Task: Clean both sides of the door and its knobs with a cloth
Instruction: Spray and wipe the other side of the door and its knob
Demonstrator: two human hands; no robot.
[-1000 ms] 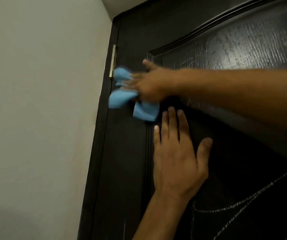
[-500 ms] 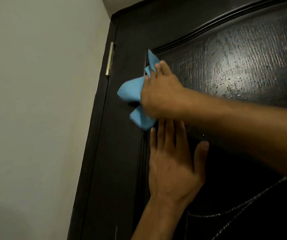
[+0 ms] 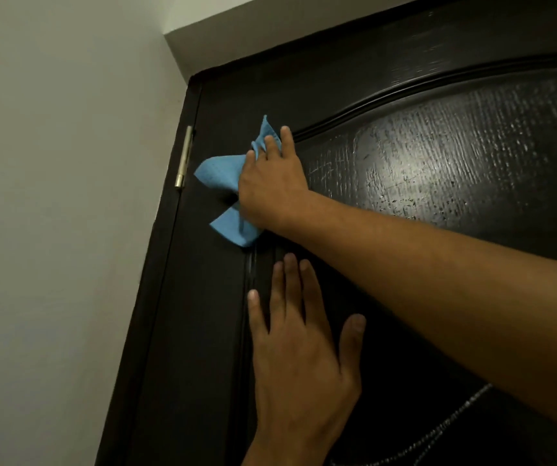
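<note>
Cloth (image 3: pixel 223 176) barely shifted; right hand (image 3: pixel 270 190) hides its middle.

Cloth (image 3: pixel 218 174) on door (image 3: pixel 438 163), under right hand (image 3: pixel 270 186); left hand (image 3: pixel 300 361) below

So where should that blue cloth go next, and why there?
Probably up along the strip toward the top corner. The right hand presses the crumpled blue cloth on the dark wooden door between the brass hinge and the glossy raised panel; the left hand lies flat below.
</note>
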